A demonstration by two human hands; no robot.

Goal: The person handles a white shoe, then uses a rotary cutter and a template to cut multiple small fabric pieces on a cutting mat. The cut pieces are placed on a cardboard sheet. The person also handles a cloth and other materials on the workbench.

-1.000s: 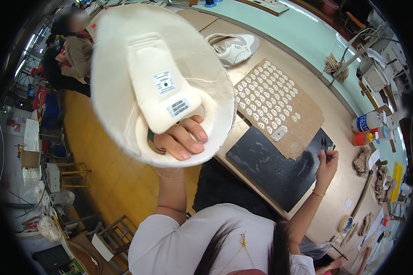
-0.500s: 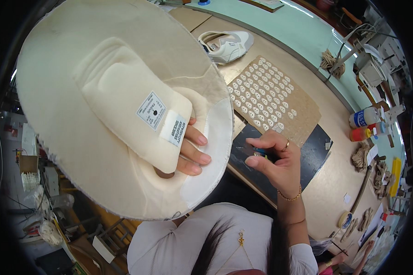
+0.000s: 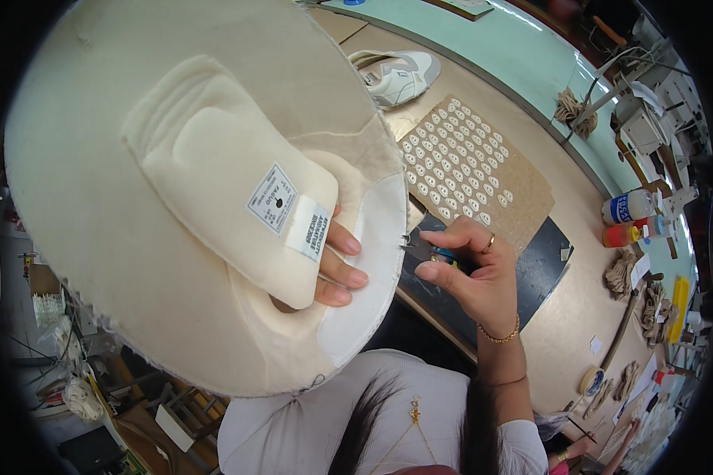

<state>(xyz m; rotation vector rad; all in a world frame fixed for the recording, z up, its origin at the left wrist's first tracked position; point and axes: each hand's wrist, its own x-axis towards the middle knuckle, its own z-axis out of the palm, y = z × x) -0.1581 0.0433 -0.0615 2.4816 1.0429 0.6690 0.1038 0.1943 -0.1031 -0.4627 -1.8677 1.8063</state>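
Observation:
A large cream sewn shoe upper [image 3: 293, 87] fills the left half of the view. Its padded tongue [image 3: 238, 150] faces up and carries small white labels. My left hand [image 3: 342, 271] supports the upper from beneath, with fingers poking out through the opening and resting on the white edge panel; the rest of that hand is hidden. Just right of that edge, my right hand [image 3: 477, 265] pinches a small pair of thread snips [image 3: 418, 247] with blue and green handles. Their dark blades point at the stitched rim and appear to reach it.
Beyond lies a brown board [image 3: 531, 194] with rows of small white oval pieces, above a dark mat [image 3: 543, 265]. A finished pale shoe [image 3: 408, 79] sits further back. Bottles [image 3: 630, 206], lace bundles [image 3: 623, 271] and a tape roll [image 3: 592, 380] line the right side.
The upper has swung slightly left and lower, its right edge now nearer the snips. The blades, hidden by my right fingers before, now show pointing at the rim.

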